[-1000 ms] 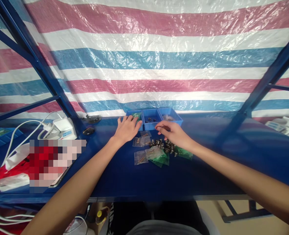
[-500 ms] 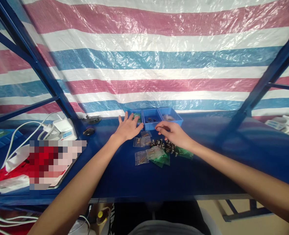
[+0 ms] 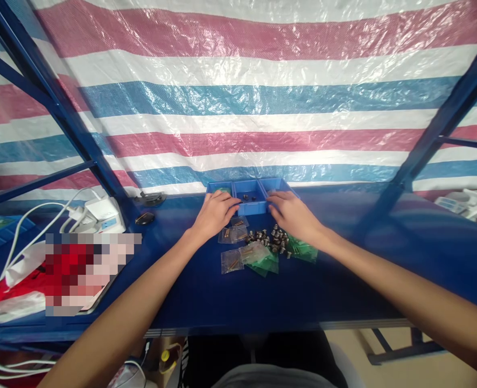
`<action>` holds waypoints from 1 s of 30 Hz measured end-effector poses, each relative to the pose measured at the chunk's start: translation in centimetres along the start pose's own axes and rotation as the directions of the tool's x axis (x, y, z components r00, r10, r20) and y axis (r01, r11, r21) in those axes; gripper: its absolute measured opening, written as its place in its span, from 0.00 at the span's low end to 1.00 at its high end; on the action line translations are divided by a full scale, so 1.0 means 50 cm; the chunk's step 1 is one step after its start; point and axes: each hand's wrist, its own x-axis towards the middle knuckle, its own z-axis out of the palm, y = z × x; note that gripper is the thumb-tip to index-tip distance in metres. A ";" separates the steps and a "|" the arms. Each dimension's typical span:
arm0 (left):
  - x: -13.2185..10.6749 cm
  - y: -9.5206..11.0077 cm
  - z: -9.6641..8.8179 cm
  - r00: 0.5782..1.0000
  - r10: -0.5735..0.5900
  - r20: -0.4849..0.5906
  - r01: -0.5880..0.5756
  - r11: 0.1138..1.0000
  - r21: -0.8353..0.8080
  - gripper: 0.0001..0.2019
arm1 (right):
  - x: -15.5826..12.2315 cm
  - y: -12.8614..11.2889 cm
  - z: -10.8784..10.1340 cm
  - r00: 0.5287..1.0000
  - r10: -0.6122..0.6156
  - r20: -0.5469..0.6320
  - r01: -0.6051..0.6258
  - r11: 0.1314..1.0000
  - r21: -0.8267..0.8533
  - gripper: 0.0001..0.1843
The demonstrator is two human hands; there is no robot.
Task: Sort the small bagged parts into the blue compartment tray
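Three small blue bins (image 3: pixel 248 191) stand in a row at the back of the blue bench (image 3: pixel 230 296). My left hand (image 3: pixel 215 212) lies on the front rim of the left and middle bins, fingers pointing right. Reaching over the right bin, my right hand (image 3: pixel 292 214) hides most of it; whether its fingers hold a part is hidden. Just in front of both hands lies a heap of small dark metal parts (image 3: pixel 267 237), with small clear bags (image 3: pixel 231 261) and green bags (image 3: pixel 266 262) around it.
A white power strip with cables (image 3: pixel 101 213) and two black objects (image 3: pixel 145 217) sit to the left. Red and white material (image 3: pixel 4 285) lies at the near left. Blue frame posts (image 3: pixel 424 156) rise on both sides. A striped tarp (image 3: pixel 238 108) hangs behind. White devices (image 3: pixel 464 202) are far right.
Both hands have moved back onto the bins. My right hand left the heap of metal parts and now covers the right bin; my left hand shifted right along the bins' front rim.
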 end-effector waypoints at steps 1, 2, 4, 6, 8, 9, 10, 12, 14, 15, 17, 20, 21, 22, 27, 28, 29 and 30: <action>0.001 -0.001 0.001 1.000 0.007 -0.004 -0.007 0.999 -0.035 0.16 | 0.000 0.005 0.003 1.000 0.005 0.012 -0.005 1.000 0.004 0.20; 0.002 -0.002 0.001 1.000 0.010 -0.010 -0.011 0.997 -0.080 0.16 | 0.000 0.008 0.005 1.000 0.009 0.018 -0.009 1.000 0.012 0.20; 0.003 -0.002 0.003 1.000 0.002 -0.027 -0.006 0.986 -0.164 0.16 | 0.000 0.013 0.007 1.000 0.013 0.021 -0.013 0.999 0.032 0.19; 0.004 0.000 0.006 0.999 -0.018 -0.045 0.008 0.976 -0.218 0.15 | 0.000 0.014 0.007 1.000 0.015 0.023 -0.015 0.999 0.036 0.19; 0.003 0.001 0.009 0.998 -0.029 -0.058 0.014 0.970 -0.244 0.14 | 0.001 0.013 0.006 1.000 0.014 0.024 -0.015 1.000 0.020 0.19; 0.002 0.002 0.010 0.997 -0.032 -0.064 0.015 0.968 -0.251 0.13 | 0.002 0.012 0.006 1.000 0.013 0.024 -0.013 1.000 0.009 0.19; 0.002 0.002 0.011 0.997 -0.034 -0.069 0.015 0.966 -0.257 0.13 | 0.002 0.011 0.006 1.000 0.011 0.025 -0.011 1.000 -0.001 0.19; 0.001 0.002 0.013 0.996 -0.036 -0.079 0.013 0.964 -0.266 0.13 | 0.003 0.011 0.006 1.000 0.004 0.026 -0.004 1.000 -0.010 0.19; 0.000 0.001 0.014 0.995 -0.035 -0.088 0.010 0.961 -0.275 0.12 | 0.003 0.012 0.007 1.000 0.008 0.026 -0.007 1.000 -0.005 0.19; 0.000 0.001 0.014 0.995 -0.038 -0.090 0.011 0.960 -0.279 0.12 | 0.003 0.014 0.006 0.999 0.017 0.028 -0.017 1.000 0.001 0.19; 0.001 0.001 0.014 0.995 -0.046 -0.090 0.019 0.959 -0.284 0.12 | 0.003 0.017 0.006 0.998 0.049 0.034 -0.050 0.999 0.014 0.20; 0.001 0.002 0.013 0.995 -0.046 -0.086 0.020 0.959 -0.282 0.12 | 0.004 0.021 0.004 0.994 0.100 0.049 -0.101 0.995 0.023 0.20; 0.001 0.002 0.013 0.996 -0.041 -0.085 0.015 0.960 -0.281 0.12 | 0.005 0.021 0.003 0.992 0.111 0.052 -0.112 0.993 0.025 0.20; 0.001 0.003 0.013 0.996 -0.036 -0.084 0.011 0.960 -0.280 0.12 | 0.005 0.021 0.001 0.991 0.118 0.055 -0.120 0.992 0.027 0.20; 0.002 0.000 0.012 0.997 -0.038 -0.074 0.017 0.962 -0.274 0.13 | 0.005 0.020 -0.001 0.991 0.121 0.061 -0.123 0.992 0.037 0.20; 0.002 0.000 0.011 0.997 -0.036 -0.066 0.018 0.965 -0.263 0.13 | 0.005 0.019 -0.001 0.993 0.103 0.055 -0.105 0.994 0.037 0.19; 0.002 0.001 0.010 0.998 -0.029 -0.060 0.014 0.971 -0.240 0.13 | 0.004 0.017 0.000 0.996 0.073 0.043 -0.075 0.997 0.033 0.19; 0.002 0.004 0.007 0.998 -0.017 -0.058 0.005 0.980 -0.201 0.13 | 0.003 0.013 0.000 0.999 0.035 0.029 -0.035 0.999 0.023 0.18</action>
